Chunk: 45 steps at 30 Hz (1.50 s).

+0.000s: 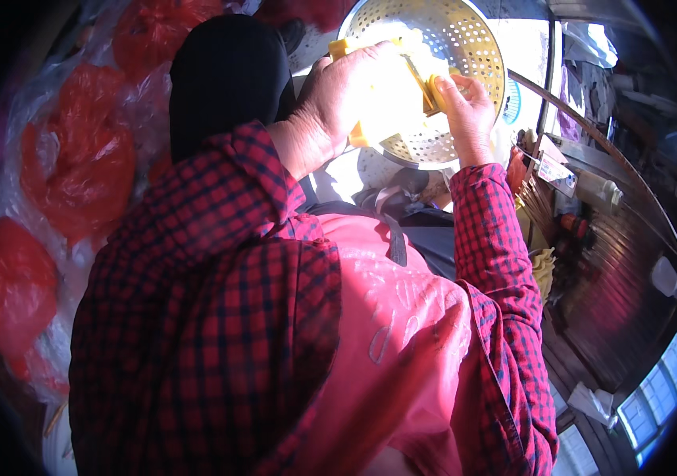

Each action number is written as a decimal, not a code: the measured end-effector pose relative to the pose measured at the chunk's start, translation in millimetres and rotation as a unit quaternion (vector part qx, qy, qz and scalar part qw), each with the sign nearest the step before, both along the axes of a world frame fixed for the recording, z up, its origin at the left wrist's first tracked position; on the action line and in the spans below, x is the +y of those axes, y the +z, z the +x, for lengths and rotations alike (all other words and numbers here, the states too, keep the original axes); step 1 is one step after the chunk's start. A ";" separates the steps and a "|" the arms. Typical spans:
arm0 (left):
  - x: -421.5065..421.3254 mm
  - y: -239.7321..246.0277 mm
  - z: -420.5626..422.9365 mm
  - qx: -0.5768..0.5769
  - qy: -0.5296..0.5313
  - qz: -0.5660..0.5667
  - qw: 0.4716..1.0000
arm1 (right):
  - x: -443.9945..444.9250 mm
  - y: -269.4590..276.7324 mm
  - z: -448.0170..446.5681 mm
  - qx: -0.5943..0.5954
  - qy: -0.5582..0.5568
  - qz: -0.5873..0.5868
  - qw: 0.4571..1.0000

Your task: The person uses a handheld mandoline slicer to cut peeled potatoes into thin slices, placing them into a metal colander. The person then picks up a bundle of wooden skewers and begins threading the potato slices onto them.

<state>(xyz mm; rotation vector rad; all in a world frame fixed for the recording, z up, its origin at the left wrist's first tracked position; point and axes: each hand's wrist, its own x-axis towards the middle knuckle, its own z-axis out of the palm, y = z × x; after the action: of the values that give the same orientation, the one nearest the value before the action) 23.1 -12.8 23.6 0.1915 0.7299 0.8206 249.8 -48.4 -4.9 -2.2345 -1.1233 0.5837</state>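
Strong sunlight washes out the middle of my left hand (326, 98), which is closed around something pale. Yellow ends (359, 135) stick out past that hand above and below; glare hides what they belong to. My right hand (470, 110) grips a small yellow-handled tool (435, 92) with a narrow metal strip along its left side, close against the glare. Its exact kind cannot be told. Both hands are over a perforated metal colander (481, 50). Pale bright contents (413, 44) show in the colander, too overexposed to make out.
Red plastic bags (79, 149) lie on clear plastic sheeting (73, 262) at my left. My black-clad knee (228, 83) is left of the colander. At right are thin sticks (535, 205), a clear jar (600, 193) and a dark ribbed panel (618, 285).
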 end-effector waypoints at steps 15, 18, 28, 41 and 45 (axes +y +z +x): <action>-4.6 -13.5 -2.9 0.019 -0.011 0.019 1.000 | -8.1 28.2 -45.8 0.027 0.052 -0.003 0.998; -7.6 -5.0 -7.8 0.036 -0.006 0.035 0.999 | -20.1 41.3 -68.7 0.050 0.125 0.037 0.990; -6.5 -2.5 -8.0 0.015 -0.006 0.001 1.000 | -6.6 31.6 -53.9 -0.001 0.079 -0.020 0.997; -8.4 0.4 -11.0 0.016 -0.016 0.008 1.000 | -8.1 44.9 -68.4 -0.022 0.099 -0.026 0.994; -8.5 4.9 -8.9 0.008 -0.011 0.005 1.000 | 1.8 34.0 -54.7 -0.098 0.069 -0.070 0.990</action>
<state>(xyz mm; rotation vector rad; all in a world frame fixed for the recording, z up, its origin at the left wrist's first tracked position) 14.2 -21.2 28.5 0.2140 0.7374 0.8030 195.1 -46.7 29.1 -2.3880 -1.3838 0.5210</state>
